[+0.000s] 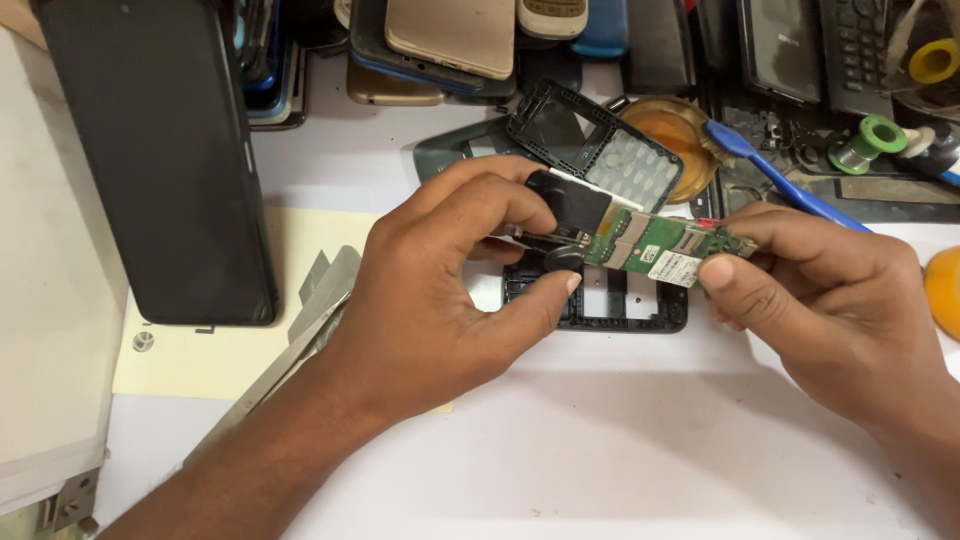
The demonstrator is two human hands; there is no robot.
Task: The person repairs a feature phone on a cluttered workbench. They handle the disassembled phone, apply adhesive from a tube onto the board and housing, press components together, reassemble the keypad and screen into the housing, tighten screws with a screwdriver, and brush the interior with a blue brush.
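A small green circuit board [655, 250] is held above the white table [600, 440] at the centre of the frame, slightly right of the middle. The board is long and narrow, tilted a little so that its right end sits lower in the grip. A white label is seen on its lower edge, metal-shielded patches and slots along its top, and small gold contacts near its right end.

The right end of the board is pinched between the thumb and fingers of the right hand [830, 300], which is closed on it. The left hand [450, 290] is curled at the board's left end, where a black part [568, 205] is gripped between forefinger and thumb; a small round black piece [563, 260] lies just under the thumb tip. Whether these black pieces are joined to the board cannot be told.

Directly beneath the board a black phone frame [640, 310] lies flat on the table. Just above it in the frame, a second black frame with a grey keypad [600, 150] is tilted against other parts. A blue toothbrush [780, 180] lies at upper right, beside an amber dish [670, 135] and a green solder spool [868, 140]. A dark phone [160, 150] rests at upper left, partly on a yellow sheet [220, 340], and several more phones [450, 35] are stacked along the top edge.
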